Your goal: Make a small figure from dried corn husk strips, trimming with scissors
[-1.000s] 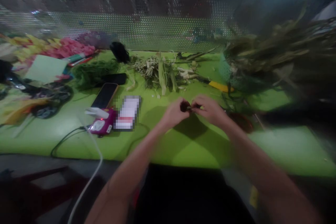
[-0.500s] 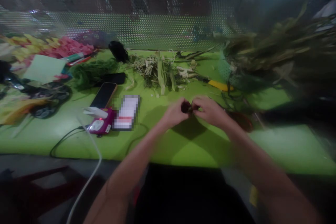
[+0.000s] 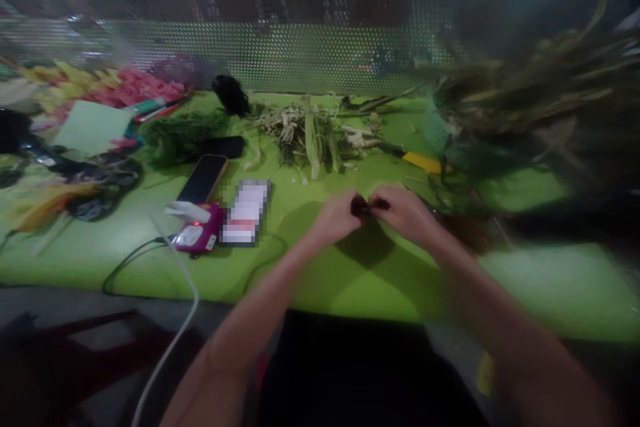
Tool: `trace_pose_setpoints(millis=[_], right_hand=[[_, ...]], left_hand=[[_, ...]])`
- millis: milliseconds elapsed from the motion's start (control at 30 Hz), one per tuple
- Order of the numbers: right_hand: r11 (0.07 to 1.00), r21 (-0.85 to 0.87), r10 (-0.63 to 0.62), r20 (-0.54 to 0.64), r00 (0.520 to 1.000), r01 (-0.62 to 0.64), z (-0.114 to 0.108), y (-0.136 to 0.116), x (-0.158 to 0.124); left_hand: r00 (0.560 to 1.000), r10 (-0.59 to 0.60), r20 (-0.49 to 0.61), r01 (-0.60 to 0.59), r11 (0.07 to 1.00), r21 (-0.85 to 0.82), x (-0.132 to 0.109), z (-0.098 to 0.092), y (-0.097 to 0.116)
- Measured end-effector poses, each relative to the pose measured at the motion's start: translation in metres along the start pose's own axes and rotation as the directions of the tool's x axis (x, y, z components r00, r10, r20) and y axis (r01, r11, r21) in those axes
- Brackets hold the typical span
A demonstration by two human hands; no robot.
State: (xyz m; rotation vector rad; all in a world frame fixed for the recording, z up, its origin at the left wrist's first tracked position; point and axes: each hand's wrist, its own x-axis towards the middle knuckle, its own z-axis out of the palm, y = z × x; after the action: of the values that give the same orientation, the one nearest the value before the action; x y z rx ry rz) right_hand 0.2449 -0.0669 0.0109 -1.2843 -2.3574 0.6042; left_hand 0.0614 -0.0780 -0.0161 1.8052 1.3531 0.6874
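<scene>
My left hand (image 3: 341, 217) and my right hand (image 3: 397, 209) meet fingertip to fingertip above the green table (image 3: 320, 287). Both are closed in a pinch. Something small and dark sits between the fingertips, too blurred to name and mostly hidden by the fingers. Beyond my hands lies a heap of dried plant pieces (image 3: 290, 127) with a pale green husk-like strip (image 3: 313, 140) on it. A yellow-handled tool (image 3: 425, 161) rests behind my right hand.
To the left are a phone with a lit screen (image 3: 246, 213), a dark phone (image 3: 204, 177), a purple device (image 3: 203, 230) with a cable, and green netting-like material (image 3: 183, 133). A large bundle of dried stalks (image 3: 530, 93) stands at right. Perforated metal mesh (image 3: 320, 53) runs behind.
My hands have drawn slightly closer together, and the fingertips hide more of the small dark thing. The whole view has shifted a little; the table's objects keep their places.
</scene>
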Motion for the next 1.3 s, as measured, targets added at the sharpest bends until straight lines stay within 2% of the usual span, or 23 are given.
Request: trace_pose_setpoints(millis=[133,267,433,533,667,767,833,900,967,1067,1133,1233,1300], right_hand=[[0.981,0.194,0.032,-0.063,0.998,-0.019,0.000,0.006,-0.001],[0.943,0.332,0.062,-0.061,0.996,-0.038,0.001,0.010,-0.003],[0.872,0.458,0.241,-0.095,0.966,-0.172,0.003,0.003,-0.001],[0.798,0.558,0.340,-0.105,0.935,-0.228,0.007,0.003,0.001],[0.644,0.698,0.442,-0.006,0.897,-0.313,0.009,0.010,0.003],[0.552,0.748,0.431,0.123,0.894,-0.369,0.006,0.014,0.001],[0.519,0.753,0.423,0.186,0.887,-0.405,0.003,0.014,-0.001],[0.518,0.741,0.435,0.202,0.877,-0.428,0.002,0.014,-0.002],[0.536,0.719,0.454,0.196,0.869,-0.442,0.003,0.013,-0.002],[0.559,0.683,0.480,0.195,0.855,-0.469,0.004,0.012,0.000],[0.581,0.647,0.508,0.185,0.841,-0.493,0.003,0.009,0.001],[0.646,0.562,0.551,0.124,0.825,-0.517,-0.001,-0.001,0.004],[0.728,0.465,0.551,0.043,0.834,-0.504,-0.003,-0.008,0.006]], left_hand=[[0.999,0.002,-0.053,-0.005,0.999,-0.049,0.002,0.002,-0.005],[0.999,0.001,-0.053,-0.006,0.995,-0.099,0.002,0.002,-0.004],[0.999,-0.010,-0.031,0.006,0.990,-0.137,0.001,0.002,0.003],[0.999,-0.031,-0.039,0.022,0.979,-0.204,0.001,0.002,0.003],[0.998,-0.061,0.018,0.063,0.911,-0.408,0.002,0.004,0.001],[0.989,-0.057,0.138,0.126,0.812,-0.571,0.002,0.005,0.000],[0.982,-0.046,0.185,0.151,0.781,-0.606,0.000,0.004,0.001],[0.980,-0.043,0.195,0.152,0.794,-0.589,-0.002,0.003,0.004],[0.985,-0.041,0.170,0.125,0.845,-0.520,-0.004,0.002,0.007],[0.996,-0.047,0.081,0.070,0.947,-0.313,-0.007,0.002,0.012],[0.998,-0.049,0.047,0.058,0.977,-0.206,-0.009,0.002,0.015],[0.999,-0.038,0.036,0.042,0.989,-0.138,-0.010,0.003,0.016],[0.999,-0.012,0.033,0.015,0.995,-0.102,-0.010,0.006,0.013]])
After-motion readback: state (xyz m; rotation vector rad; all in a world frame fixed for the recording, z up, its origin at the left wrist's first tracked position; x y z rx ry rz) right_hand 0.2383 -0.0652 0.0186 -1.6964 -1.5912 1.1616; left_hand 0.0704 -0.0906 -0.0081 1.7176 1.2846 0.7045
